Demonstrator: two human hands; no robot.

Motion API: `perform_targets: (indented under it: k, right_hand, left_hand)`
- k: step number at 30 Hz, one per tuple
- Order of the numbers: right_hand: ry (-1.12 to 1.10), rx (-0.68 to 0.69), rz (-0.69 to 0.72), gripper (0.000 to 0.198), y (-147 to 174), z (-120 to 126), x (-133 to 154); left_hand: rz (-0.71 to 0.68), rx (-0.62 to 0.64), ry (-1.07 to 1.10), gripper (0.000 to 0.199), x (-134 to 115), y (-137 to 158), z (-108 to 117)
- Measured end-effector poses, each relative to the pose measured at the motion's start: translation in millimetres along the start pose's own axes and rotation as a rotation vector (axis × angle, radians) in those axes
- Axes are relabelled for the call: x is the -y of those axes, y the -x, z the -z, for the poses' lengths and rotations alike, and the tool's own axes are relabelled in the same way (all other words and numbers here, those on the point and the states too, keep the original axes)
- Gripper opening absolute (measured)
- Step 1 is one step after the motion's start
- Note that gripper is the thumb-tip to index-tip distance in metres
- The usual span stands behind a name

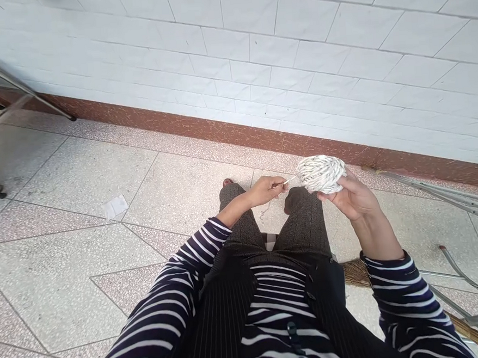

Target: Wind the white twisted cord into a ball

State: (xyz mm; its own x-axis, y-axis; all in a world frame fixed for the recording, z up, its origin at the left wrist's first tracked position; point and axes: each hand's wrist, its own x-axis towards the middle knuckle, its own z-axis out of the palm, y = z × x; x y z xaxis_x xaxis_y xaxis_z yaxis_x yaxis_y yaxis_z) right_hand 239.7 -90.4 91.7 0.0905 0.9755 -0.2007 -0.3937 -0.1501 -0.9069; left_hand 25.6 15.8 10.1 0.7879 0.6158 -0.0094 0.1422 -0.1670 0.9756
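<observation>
A ball of white yarn with darker flecks (pixel 321 173) rests in my right hand (pixel 357 195), whose fingers and thumb close round its right and lower side. To the left of it, my left hand (pixel 269 190) pinches the yarn's strand (pixel 291 179), which runs straight across the gap to the ball. Both hands are held above my knees. Below my left hand, a thin loose strand (pixel 264 210) seems to dangle between my legs; its end is hard to make out.
Ahead is a white tiled wall (pixel 250 53) with a red-brown skirting (pixel 202 128). A metal-legged frame (pixel 32 95) stands at the left. On the right are metal tubes (pixel 453 265) and a broom (pixel 355 273). A pale scrap (pixel 115 207) lies on the speckled floor (pixel 76 261).
</observation>
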Motion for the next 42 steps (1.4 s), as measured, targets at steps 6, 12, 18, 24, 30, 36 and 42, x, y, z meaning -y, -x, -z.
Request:
perform_targets:
  k: [6, 12, 18, 24, 30, 36, 42]
  right_hand:
    - [0.091, 0.091, 0.101, 0.051, -3.9, -32.0, 7.2]
    - [0.088, 0.061, 0.127, 0.047, -8.9, -40.5, 15.5]
    - [0.081, 0.041, 0.239, 0.049, -14.1, -44.3, 32.0]
    - [0.059, -0.057, 0.232, 0.049, -39.7, -25.0, 36.8]
    - [0.142, -0.082, 0.277, 0.053, -55.2, -4.2, 30.6]
    - [0.361, -0.148, 0.316, 0.056, -60.4, 4.5, 22.2]
    - [0.933, -0.271, 0.397, 0.059, -64.2, 10.4, -7.6]
  left_hand:
    - [0.033, -0.091, 0.078, 0.012, -3.6, -16.7, 2.1]
    - [0.068, -0.050, 0.288, 0.018, -4.1, -16.3, 2.9]
    - [0.075, -0.008, 0.308, 0.022, 2.8, -12.2, 1.6]
    - [0.054, 0.062, 0.283, 0.026, -0.8, -3.4, -4.1]
    - [0.176, 0.149, 0.192, 0.027, -3.2, 8.0, -3.0]
    - [0.215, 0.250, 0.255, 0.029, 1.9, 19.7, -9.1]
    - [0.217, 0.279, 0.355, 0.036, -7.5, 25.5, -4.0]
